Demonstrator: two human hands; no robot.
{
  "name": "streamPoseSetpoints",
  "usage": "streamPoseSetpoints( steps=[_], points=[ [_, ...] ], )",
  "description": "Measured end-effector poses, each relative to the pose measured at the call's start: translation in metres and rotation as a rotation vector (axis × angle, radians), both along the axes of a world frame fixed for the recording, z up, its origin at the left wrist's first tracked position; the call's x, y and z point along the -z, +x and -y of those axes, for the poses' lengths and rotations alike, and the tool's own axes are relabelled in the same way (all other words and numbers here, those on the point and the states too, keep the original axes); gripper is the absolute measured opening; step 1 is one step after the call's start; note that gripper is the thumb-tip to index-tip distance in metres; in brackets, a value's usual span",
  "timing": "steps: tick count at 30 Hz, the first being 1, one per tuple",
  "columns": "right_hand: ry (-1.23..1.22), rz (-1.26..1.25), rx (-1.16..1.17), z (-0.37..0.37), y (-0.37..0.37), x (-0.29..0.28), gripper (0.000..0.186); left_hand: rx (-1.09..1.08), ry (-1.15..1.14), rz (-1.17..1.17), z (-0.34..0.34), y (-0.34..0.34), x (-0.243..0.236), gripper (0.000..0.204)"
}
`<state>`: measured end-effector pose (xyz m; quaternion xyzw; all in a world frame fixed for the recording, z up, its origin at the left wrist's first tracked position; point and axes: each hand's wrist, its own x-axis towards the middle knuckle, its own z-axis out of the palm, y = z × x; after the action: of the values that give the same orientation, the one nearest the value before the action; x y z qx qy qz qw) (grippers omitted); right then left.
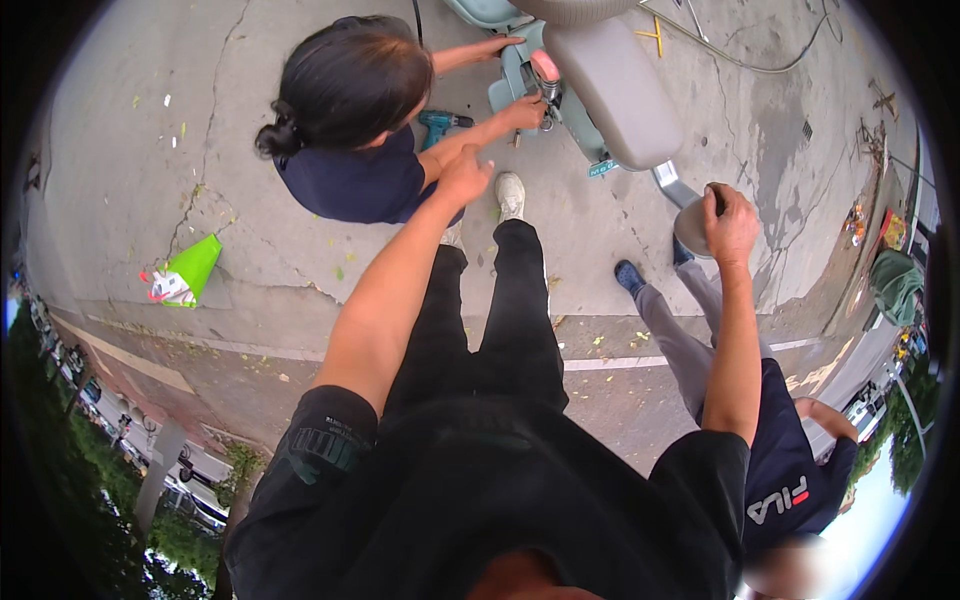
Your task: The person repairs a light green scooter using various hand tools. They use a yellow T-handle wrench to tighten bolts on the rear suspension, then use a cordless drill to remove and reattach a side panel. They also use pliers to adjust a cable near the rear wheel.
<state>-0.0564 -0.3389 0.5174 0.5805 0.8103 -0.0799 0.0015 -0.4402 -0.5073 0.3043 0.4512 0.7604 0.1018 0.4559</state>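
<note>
The person stands on cracked concrete pavement [150, 120], looking down past black trousers and one white shoe [510, 194]. The right hand [730, 222] is closed over the top of a round grey knob-like end [692, 228] of the pale green and grey dental-style chair [610, 90] that lies ahead; the fingers wrap its upper edge, and a metal bracket [672, 185] runs from it up to the grey padded seat. The left hand [464, 178] hangs in the air with loosely curled fingers, holding nothing, just above the shoulder of a crouching person in a dark blue shirt [350, 180]. That crouching person's own two hands are at the chair's base, one near a pink-capped fitting [545, 68]; a teal cordless drill [440, 124] lies on the ground beside their forearm. To the right, close by the gripped chair part, stands another person in grey trousers [680, 340] and a dark blue shoe [630, 276]. Well apart on the left lies a tipped green cone [192, 268] with a white and red wrapper at its mouth.
</note>
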Motion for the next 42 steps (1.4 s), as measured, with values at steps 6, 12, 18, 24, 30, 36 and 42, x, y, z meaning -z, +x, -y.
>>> streamPoseSetpoints(
  steps=[6, 12, 18, 24, 30, 36, 42],
  points=[
    [0.034, 0.030, 0.029, 0.002, 0.006, -0.003, 0.019, 0.014, -0.022, 0.042, -0.098, 0.011, 0.006, 0.054],
    [0.043, -0.004, -0.044, 0.000, 0.000, 0.002, 0.017, -0.114, 0.031, 0.132, -0.074, 0.056, 0.055, 0.048],
    [0.050, 0.008, 0.004, 0.011, 0.000, -0.004, 0.018, -0.028, -0.041, 0.183, -0.028, 0.094, 0.053, 0.034],
    [0.046, 0.004, 0.027, 0.005, -0.002, -0.001, 0.019, 0.005, -0.122, 0.159, 0.024, 0.112, 0.046, 0.033],
    [0.037, 0.032, 0.077, 0.009, -0.001, 0.000, 0.020, -0.032, -0.218, 0.141, 0.056, 0.116, 0.046, 0.033],
    [0.061, 0.019, 0.052, 0.010, 0.002, 0.004, 0.021, 0.029, -0.226, 0.176, 0.076, 0.101, 0.059, 0.032],
    [0.043, 0.005, 0.074, 0.006, 0.011, 0.008, 0.024, 0.098, -0.182, 0.195, 0.064, 0.055, 0.060, 0.032]
  ],
)
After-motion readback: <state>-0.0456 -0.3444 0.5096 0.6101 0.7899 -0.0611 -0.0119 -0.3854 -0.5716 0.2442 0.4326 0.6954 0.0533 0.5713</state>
